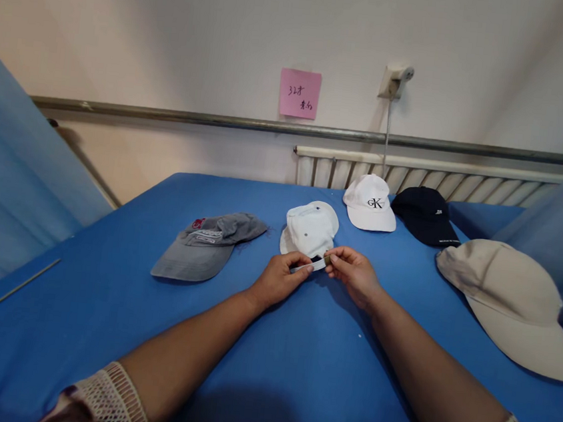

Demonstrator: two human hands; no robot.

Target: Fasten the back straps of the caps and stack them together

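Note:
A plain white cap lies on the blue table with its back toward me. My left hand pinches the white strap at the cap's back. My right hand pinches the strap's other end, where a small dark buckle shows between the fingers. Both hands are closed on the strap and rest on the cloth just in front of the cap.
A grey cap lies left of the white one. Behind are a white logo cap and a black cap. A beige wide-brim hat fills the right side. A thin stick lies far left. A radiator lines the wall.

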